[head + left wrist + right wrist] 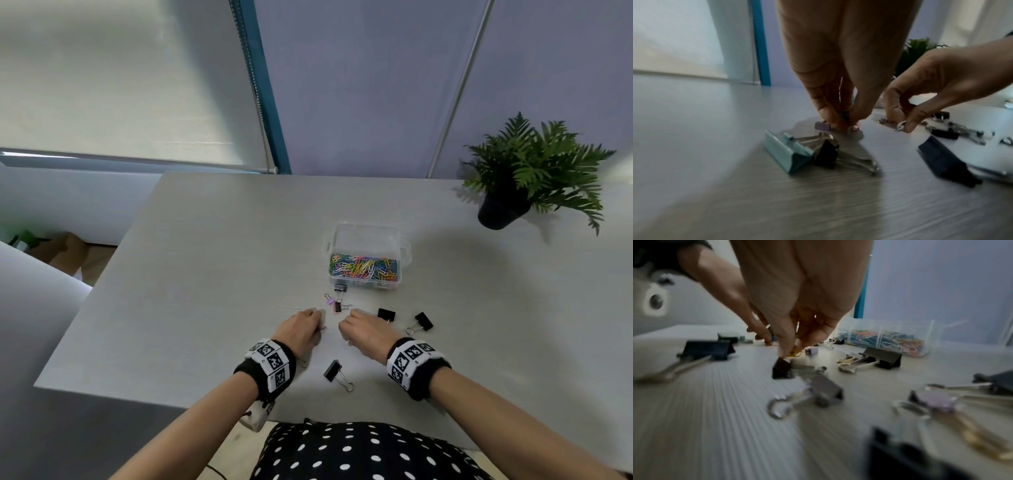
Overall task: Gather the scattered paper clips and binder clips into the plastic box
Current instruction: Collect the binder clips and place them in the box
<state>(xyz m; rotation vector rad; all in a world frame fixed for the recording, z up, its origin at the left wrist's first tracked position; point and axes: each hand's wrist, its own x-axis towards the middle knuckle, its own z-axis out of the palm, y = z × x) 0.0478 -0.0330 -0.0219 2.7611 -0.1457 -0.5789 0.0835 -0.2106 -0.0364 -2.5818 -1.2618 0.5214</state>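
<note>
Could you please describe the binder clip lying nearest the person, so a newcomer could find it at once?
Start at the clear plastic box of coloured paper clips, then come down between the two wrists. The black binder clip lies there alone, nearer the table's front edge than any other clip.

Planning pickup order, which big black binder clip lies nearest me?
The black clip lying alone between the wrists, nearest the table's front edge; the other two lie farther off, right of the right hand.

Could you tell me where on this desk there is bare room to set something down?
The desk is bare across its left half, left of the plastic box, and between the box and the potted plant. It is crowded in front of the box, where binder clips lie around both hands.
</note>
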